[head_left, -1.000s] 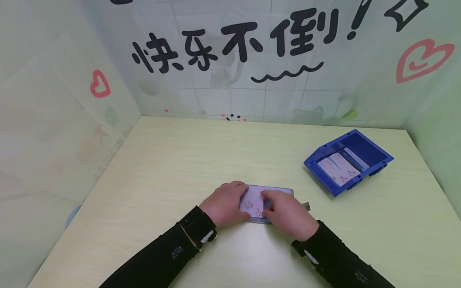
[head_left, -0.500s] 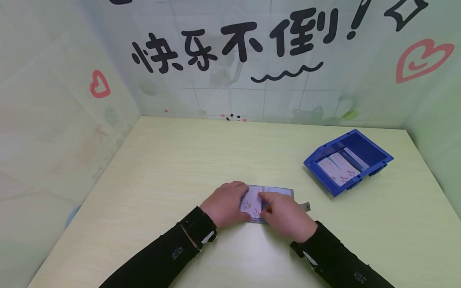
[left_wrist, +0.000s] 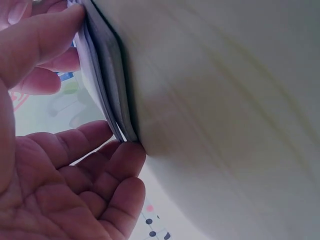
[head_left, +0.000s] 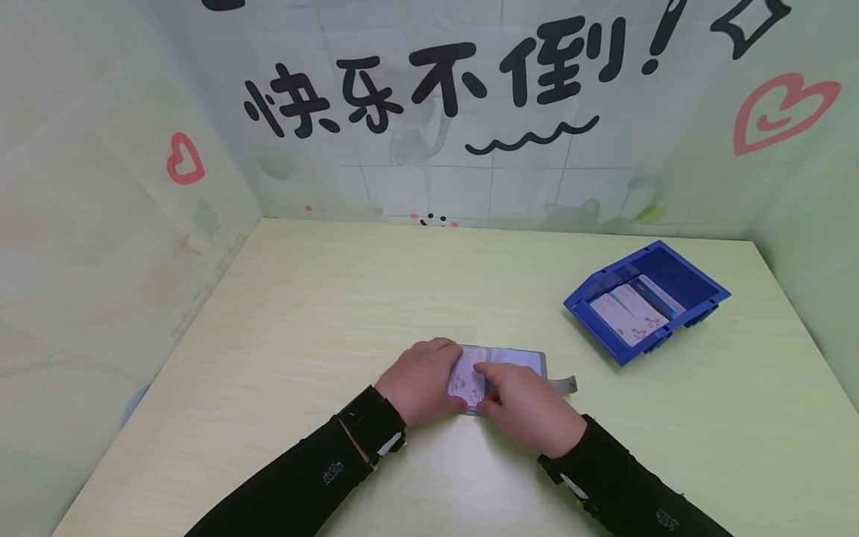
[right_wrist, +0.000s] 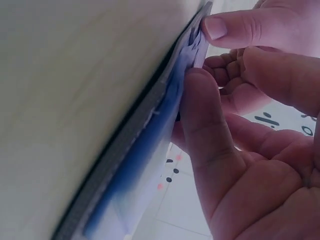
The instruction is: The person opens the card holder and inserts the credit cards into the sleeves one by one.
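Head view: both hands press flat card [head_left: 467,380] into clear holder [head_left: 517,359].

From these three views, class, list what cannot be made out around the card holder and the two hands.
- Head view: the left hand and right hand cover most of the card and the near half of the card holder.
- Head view: print on the cards in the blue tray is too small to read.
- Both wrist views: holder seen edge-on and blurred; its pockets are hidden.

Bright even light, soft shadows, curved wide-angle edges, blurry close wrist views
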A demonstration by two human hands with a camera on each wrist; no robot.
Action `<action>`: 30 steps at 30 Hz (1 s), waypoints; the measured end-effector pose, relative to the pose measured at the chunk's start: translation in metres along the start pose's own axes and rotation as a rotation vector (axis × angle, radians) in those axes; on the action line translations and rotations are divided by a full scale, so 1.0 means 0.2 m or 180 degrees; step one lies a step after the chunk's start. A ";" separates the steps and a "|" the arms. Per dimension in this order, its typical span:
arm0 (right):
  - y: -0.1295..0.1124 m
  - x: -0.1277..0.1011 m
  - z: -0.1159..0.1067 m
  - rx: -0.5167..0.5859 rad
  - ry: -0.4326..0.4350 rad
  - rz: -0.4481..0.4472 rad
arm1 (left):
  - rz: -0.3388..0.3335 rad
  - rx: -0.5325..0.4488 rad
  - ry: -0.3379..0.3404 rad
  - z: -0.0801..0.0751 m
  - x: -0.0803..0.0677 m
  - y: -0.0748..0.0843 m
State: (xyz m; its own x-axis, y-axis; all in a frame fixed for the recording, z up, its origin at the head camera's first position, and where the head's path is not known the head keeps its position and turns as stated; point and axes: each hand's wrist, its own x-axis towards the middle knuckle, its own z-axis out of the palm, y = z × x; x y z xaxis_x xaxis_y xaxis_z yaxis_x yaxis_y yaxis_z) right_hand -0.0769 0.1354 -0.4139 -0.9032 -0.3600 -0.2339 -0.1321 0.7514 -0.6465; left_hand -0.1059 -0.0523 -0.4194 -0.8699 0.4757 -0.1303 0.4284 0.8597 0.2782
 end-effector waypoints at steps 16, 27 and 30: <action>0.00 -0.01 -0.03 -0.0007 0.0079 -0.0086 | -0.0077 0.0128 0.0007 -0.01 0.01 0.01; 0.17 -0.03 -0.39 -0.0251 0.0955 0.0160 | -0.0363 -0.0249 -0.0085 -0.07 0.00 0.01; 0.26 -0.02 -0.49 -0.0432 0.1188 0.0229 | -0.0412 -0.0357 -0.0037 -0.08 0.00 0.00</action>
State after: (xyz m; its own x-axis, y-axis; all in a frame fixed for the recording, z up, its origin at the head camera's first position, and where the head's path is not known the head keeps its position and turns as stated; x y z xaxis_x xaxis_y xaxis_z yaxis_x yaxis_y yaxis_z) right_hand -0.1193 0.2305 -0.3755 -0.9951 -0.0970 0.0208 -0.0932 0.8426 -0.5304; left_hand -0.1090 -0.0552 -0.4046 -0.9129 0.3650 -0.1828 0.2824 0.8881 0.3627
